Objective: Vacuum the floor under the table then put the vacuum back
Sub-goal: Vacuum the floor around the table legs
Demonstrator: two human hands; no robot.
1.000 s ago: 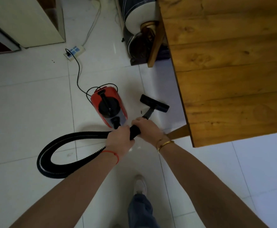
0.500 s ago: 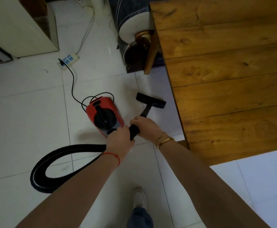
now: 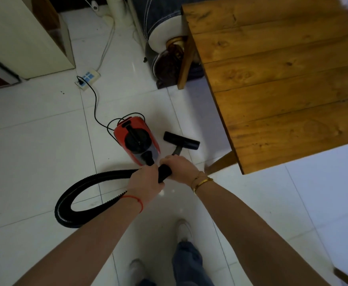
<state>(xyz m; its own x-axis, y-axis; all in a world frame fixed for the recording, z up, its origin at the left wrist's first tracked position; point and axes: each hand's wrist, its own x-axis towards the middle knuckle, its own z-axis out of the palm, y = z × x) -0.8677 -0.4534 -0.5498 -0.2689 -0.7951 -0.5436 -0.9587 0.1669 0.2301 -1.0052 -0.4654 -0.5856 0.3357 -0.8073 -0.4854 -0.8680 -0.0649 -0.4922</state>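
Black plastic fills both palms: the left hand [image 3: 146, 182] and the right hand [image 3: 179, 168] are each curled around the wand [image 3: 164, 170] of the vacuum, left behind right, close enough to nearly touch. From that grip the wand slopes down and forward to the brush head [image 3: 181, 140], which lies flat on the white tile floor [image 3: 34, 145] just short of the wooden table [image 3: 282, 79], not yet beneath it. To do this step well, it seems best to keep the head flat against the tiles and push it to the right, between the table legs [image 3: 220, 163], lowering the wand so it clears the table edge. The red vacuum body [image 3: 137, 139] sits just beyond the left hand, beside the brush head, and the ribbed hose [image 3: 82, 193] loops out to the left. Its cord [image 3: 95, 106] runs to a power strip [image 3: 87, 78], so long strokes may tug it.
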